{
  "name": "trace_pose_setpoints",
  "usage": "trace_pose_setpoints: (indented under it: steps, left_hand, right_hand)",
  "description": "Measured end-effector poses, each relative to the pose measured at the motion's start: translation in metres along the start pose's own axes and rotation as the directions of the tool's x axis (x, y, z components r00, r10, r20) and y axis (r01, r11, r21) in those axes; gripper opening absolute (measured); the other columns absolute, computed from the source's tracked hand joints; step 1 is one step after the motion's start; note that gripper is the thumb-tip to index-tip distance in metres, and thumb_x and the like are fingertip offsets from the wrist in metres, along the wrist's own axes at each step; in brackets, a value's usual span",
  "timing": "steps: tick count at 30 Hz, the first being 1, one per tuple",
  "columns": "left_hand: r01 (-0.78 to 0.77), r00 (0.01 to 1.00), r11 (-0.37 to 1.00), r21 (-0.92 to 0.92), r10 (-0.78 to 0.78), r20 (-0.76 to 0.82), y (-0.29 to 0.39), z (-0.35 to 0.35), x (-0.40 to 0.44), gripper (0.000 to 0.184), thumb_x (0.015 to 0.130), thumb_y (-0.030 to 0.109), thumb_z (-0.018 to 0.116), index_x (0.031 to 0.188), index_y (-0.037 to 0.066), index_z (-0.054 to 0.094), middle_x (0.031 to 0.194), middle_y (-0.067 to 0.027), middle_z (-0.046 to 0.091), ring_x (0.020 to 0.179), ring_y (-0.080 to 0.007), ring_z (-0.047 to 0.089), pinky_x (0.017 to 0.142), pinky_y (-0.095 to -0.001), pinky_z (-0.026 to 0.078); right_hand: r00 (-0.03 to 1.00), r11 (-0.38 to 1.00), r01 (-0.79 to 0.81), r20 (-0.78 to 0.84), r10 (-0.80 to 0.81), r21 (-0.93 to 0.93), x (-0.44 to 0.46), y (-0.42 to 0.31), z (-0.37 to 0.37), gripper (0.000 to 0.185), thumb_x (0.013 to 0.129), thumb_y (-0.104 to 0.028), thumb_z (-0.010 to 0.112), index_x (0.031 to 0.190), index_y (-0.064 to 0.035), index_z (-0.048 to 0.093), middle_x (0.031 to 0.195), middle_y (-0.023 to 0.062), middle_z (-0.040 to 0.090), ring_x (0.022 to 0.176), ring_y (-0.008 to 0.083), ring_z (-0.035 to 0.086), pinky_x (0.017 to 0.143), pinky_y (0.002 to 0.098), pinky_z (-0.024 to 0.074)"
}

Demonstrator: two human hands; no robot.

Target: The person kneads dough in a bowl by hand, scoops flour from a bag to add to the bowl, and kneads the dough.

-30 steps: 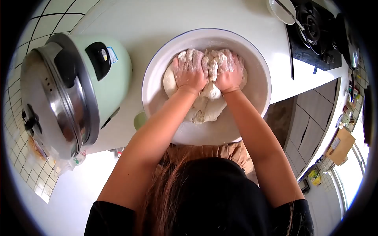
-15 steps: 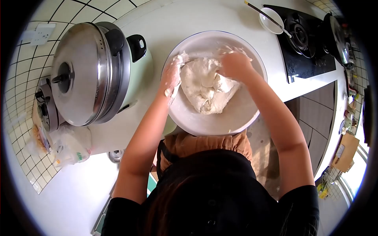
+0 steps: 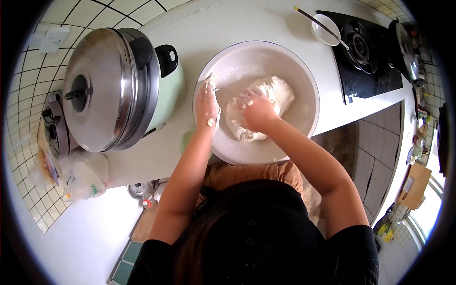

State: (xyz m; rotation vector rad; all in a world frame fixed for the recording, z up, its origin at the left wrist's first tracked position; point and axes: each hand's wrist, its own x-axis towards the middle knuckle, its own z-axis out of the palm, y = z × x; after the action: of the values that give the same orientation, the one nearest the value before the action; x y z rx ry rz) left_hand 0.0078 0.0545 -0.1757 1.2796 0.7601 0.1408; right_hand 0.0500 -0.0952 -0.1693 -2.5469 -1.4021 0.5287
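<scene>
A large white bowl with a thin blue rim holds one thick lump of pale, sticky dough. My left hand grips the bowl's left side at the rim, with bits of wet dough stuck to its fingers and wrist. My right hand is closed and pressed into the middle of the dough, its fingertips partly sunk in and hidden. The dough stretches from the lower left to the upper right around that hand.
Left of the bowl stands a big pale-green pot with a steel lid. A white bowl with a chopstick-like stick across it sits beside the black gas stove. A plastic bag lies at the left.
My right hand has moved down and left from the dough's upper right side into its middle. The dough now lies farther right, away from my left hand, which stays at the bowl's side.
</scene>
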Motion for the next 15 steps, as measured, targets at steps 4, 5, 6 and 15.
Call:
trace_pose_setpoints:
  steps: [4, 5, 6, 15]
  left_hand:
    - [0.032, 0.999, 0.990, 0.136, -0.028, -0.036, 0.004, 0.004, -0.015, 0.039, 0.091, 0.026, 0.045, 0.122, 0.003, 0.050, 0.117, -0.0083, 0.056, 0.104, -0.0167, 0.051, 0.093, -0.0294, 0.037]
    - [-0.004, 0.999, 0.968, 0.249, 0.012, -0.030, 0.004, 0.006, -0.016, 0.039, 0.091, 0.026, 0.046, 0.123, 0.004, 0.051, 0.117, -0.0093, 0.056, 0.103, -0.0172, 0.052, 0.091, -0.0292, 0.038]
    - [-0.040, 0.998, 0.932, 0.360, 0.052, -0.025, 0.004, 0.007, -0.017, 0.039, 0.091, 0.026, 0.046, 0.123, 0.005, 0.051, 0.117, -0.0103, 0.055, 0.102, -0.0177, 0.053, 0.089, -0.0290, 0.040]
    - [-0.095, 0.907, 0.377, 0.921, -0.348, 0.236, -0.065, 0.010, -0.019, 0.061, 0.091, 0.054, 0.033, 0.114, 0.001, 0.052, 0.104, -0.0242, 0.058, 0.103, -0.0382, 0.054, 0.087, -0.0433, 0.043]
  right_hand:
    - [0.990, 0.986, 0.028, -0.138, -0.006, 0.165, -0.076, 0.016, -0.012, 0.045, 0.060, -0.017, 0.068, 0.104, -0.0095, 0.061, 0.109, 0.0085, 0.058, 0.110, 0.0269, 0.050, 0.097, 0.0399, 0.0391]
    - [0.987, 0.984, -0.005, -0.158, 0.034, 0.180, -0.092, 0.017, -0.012, 0.046, 0.060, -0.013, 0.068, 0.105, -0.0102, 0.060, 0.110, 0.0073, 0.058, 0.112, 0.0265, 0.049, 0.097, 0.0397, 0.0388]
    - [0.984, 0.978, -0.021, -0.169, 0.058, 0.208, -0.103, 0.019, -0.013, 0.045, 0.059, -0.012, 0.068, 0.104, -0.0091, 0.061, 0.109, 0.0087, 0.058, 0.111, 0.0284, 0.049, 0.098, 0.0413, 0.0386]
    - [0.974, 0.954, -0.046, -0.201, 0.109, 0.295, -0.096, 0.031, -0.039, 0.036, 0.077, -0.024, 0.065, 0.109, -0.0079, 0.061, 0.109, 0.0132, 0.059, 0.110, 0.0317, 0.051, 0.097, 0.0405, 0.0397]
